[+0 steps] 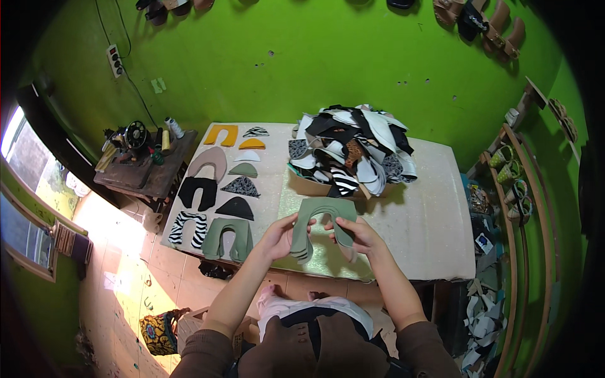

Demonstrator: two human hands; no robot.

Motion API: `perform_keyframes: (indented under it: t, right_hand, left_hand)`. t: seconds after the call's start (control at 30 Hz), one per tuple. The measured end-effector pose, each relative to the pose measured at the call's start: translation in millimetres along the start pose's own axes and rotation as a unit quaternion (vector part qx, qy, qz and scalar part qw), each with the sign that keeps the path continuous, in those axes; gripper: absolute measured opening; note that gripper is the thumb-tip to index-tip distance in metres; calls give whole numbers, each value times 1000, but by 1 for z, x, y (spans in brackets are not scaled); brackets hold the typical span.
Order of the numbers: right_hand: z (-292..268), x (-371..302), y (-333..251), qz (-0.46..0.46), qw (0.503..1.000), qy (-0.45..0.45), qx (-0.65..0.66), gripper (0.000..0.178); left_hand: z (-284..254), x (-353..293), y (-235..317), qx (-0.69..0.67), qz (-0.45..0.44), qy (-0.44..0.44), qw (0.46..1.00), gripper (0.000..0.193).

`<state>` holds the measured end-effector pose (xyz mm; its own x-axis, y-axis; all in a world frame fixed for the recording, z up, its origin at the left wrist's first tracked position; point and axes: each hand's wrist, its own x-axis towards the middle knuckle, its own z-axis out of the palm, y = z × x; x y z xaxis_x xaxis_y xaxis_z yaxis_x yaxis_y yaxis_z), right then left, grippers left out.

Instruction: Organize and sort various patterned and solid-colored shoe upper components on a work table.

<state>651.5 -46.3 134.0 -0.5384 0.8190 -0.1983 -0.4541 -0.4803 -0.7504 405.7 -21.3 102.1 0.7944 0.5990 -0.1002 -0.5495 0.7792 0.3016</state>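
Note:
Both my hands hold a small stack of green U-shaped shoe upper pieces above the near edge of the table. My left hand is closed on the left leg of the stack, and my right hand grips the right leg. Another pile of green U-shaped pieces lies on the table left of my left hand. Beside it are zebra-striped U pieces, black U pieces and a black half-round piece. Beyond my hands stands a cardboard box heaped with mixed cut pieces.
The pale table stands against a green wall. Yellow U pieces and several half-round pieces lie farther back on it. A sewing machine is at the left. Wooden racks with sandals stand right, above scraps on the floor.

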Motion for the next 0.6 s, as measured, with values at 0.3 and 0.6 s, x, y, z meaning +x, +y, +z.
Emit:
perform_keyframes:
  t: [0.3,0.6]
  right_hand:
    - [47,76,46,117,989,70,-64,36]
    - [69,140,122,190,979,64,48,35]
  left_hand:
    - [-35,-91,24,-2,31,91,995,35]
    - [-73,-165,95,200,48,309,929,32]
